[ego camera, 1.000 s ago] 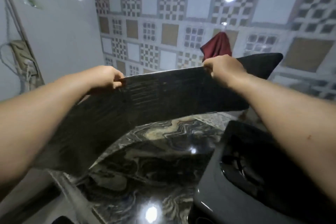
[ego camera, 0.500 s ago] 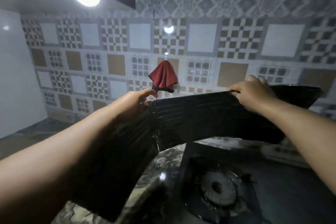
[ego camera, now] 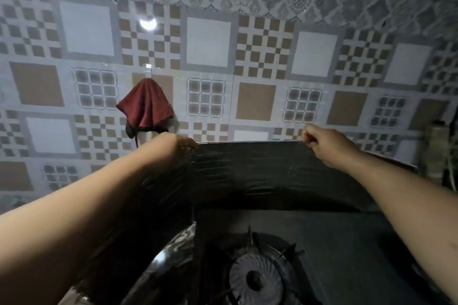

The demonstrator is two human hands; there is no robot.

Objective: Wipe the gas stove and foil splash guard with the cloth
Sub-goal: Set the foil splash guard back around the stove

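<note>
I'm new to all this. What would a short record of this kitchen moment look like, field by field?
left hand: pinching the top edge of the splash guard
right hand: pinching the same edge, further right
splash guard: dark, upright behind the gas stove, bending forward on the left
gas stove: burner unlit
red cloth: hanging on the tiled wall, untouched

The left arm (ego camera: 94,208) covers the left panel of the guard (ego camera: 260,176). The right forearm (ego camera: 406,210) covers the guard's right end and part of the stove (ego camera: 347,242). The lower frame edge cuts off the burner (ego camera: 255,277). The dim object (ego camera: 437,148) at far right is possibly a jar.
</note>
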